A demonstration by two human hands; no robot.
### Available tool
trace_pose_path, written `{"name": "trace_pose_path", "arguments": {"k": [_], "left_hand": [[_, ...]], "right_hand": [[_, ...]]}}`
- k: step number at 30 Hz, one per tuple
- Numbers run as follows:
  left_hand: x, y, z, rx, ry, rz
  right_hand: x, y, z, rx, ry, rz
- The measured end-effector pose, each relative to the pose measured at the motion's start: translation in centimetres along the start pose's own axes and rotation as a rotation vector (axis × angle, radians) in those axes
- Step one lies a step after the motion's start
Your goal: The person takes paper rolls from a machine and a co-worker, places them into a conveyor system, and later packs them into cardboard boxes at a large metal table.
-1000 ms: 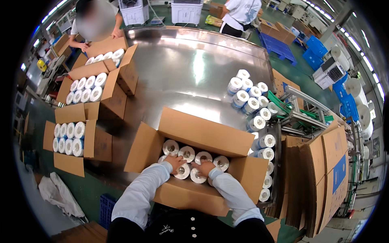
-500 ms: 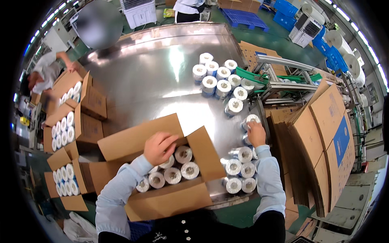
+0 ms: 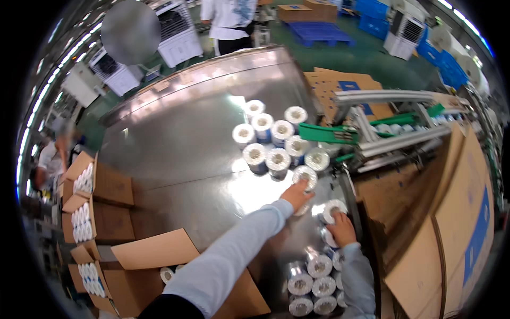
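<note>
My left hand [image 3: 297, 195] reaches across the metal table [image 3: 159, 175], its fingers closed on the top of a white paper roll [image 3: 305, 176] at the near edge of a loose group of rolls [image 3: 255, 153]. Over by the table's right edge, my right hand [image 3: 342, 229] grips another wrapped paper roll [image 3: 333, 208] by its upper end. Nearer me, several rolls [image 3: 323, 286] lie stacked with their ends facing up toward me. An open carton [image 3: 156, 249] stands at lower left, its inside mostly hidden by my left forearm; a few roll ends show.
Three open cartons packed with rolls [image 3: 92, 279] line the left side, beside a person [image 3: 50, 162]. A conveyor with green guides [image 3: 329, 133] meets the table at right, above a stack of flat cartons [image 3: 451, 234]. Another person [image 3: 228, 24] stands beyond the far edge.
My left hand has left the carton and moved right and forward onto a roll by the group. My right hand stays at the right-edge roll. The view has shifted, with the carton now lower left.
</note>
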State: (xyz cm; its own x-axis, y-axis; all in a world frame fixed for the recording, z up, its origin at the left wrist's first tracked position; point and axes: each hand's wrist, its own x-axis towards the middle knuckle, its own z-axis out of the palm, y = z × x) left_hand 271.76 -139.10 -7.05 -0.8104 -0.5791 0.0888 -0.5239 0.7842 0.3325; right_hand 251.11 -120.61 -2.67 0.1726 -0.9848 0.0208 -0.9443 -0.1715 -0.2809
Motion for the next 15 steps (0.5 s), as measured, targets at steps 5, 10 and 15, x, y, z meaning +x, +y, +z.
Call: {"name": "trace_pose_path", "arguments": {"k": [5,10,15], "left_hand": [[4.4,3.3,-0.3,0.143,-0.025,0.076],[3.5,2.5,-6.0,0.407,-0.358,0.123],[2.7,3.9,-23.0,0.145,-0.154,0.051]], "right_hand": [[-1.8,2.4,-0.7,-0.038,-0.001,0.022],[-0.1,1.6,-1.8,-0.025,-0.037,-0.095],[-0.5,3.3,0.6,-0.150,0.010,-0.107]]}}
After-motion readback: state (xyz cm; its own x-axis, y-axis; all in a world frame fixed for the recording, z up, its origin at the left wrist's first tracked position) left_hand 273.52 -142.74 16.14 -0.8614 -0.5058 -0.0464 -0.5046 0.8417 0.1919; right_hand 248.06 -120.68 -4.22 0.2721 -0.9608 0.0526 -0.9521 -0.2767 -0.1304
